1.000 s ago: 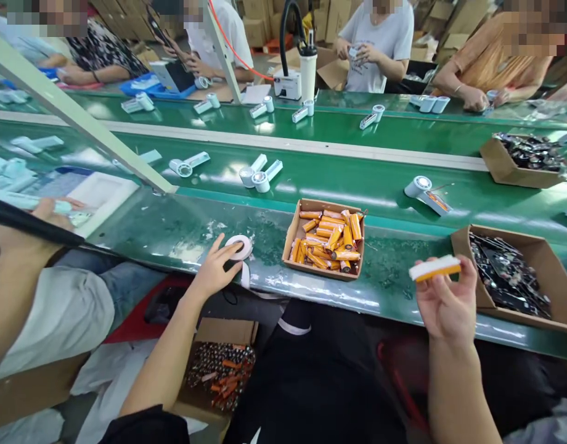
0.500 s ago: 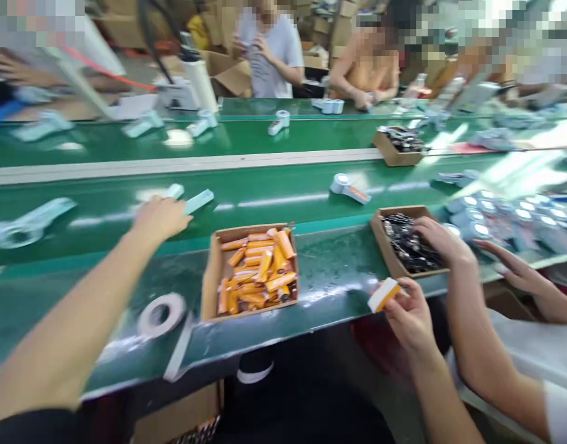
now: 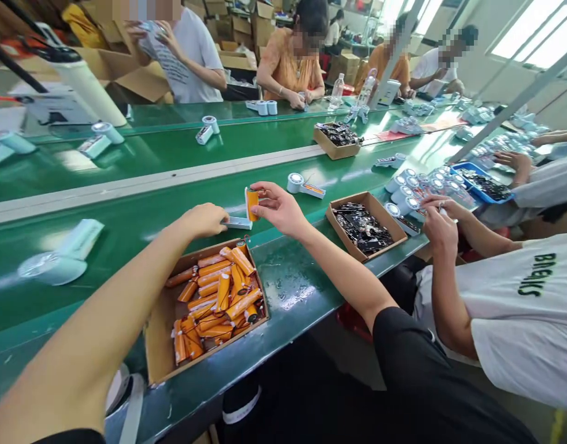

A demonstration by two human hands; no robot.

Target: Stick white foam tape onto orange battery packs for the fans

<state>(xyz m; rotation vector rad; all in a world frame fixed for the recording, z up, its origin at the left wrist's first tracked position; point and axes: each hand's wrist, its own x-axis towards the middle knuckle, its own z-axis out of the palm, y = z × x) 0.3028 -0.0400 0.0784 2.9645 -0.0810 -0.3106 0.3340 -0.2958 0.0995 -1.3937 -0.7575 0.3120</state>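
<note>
Near the middle of the green bench, my right hand [image 3: 281, 209] pinches an orange battery [image 3: 252, 205] with a white strip along its side, held upright. Just left of it, my left hand [image 3: 204, 220] has its fingers closed on a pale blue housing [image 3: 238, 222]; its other end is hidden behind the hand. The battery's lower end is close to the housing; whether they touch is unclear. Below both hands stands a cardboard box [image 3: 156, 345] of orange batteries [image 3: 223, 293].
A cardboard box [image 3: 392, 246] of black parts stands right of my right forearm. Beyond it are pale blue units [image 3: 406, 191] and a co-worker's hands [image 3: 440, 222]. A roll of tape [image 3: 117, 388] lies partly behind my left forearm. More people sit across the bench.
My right hand has carried the battery up and left to beside my left hand. My left hand now holds the housing. The co-worker's hand has left the box of black parts, and the view has shifted right.
</note>
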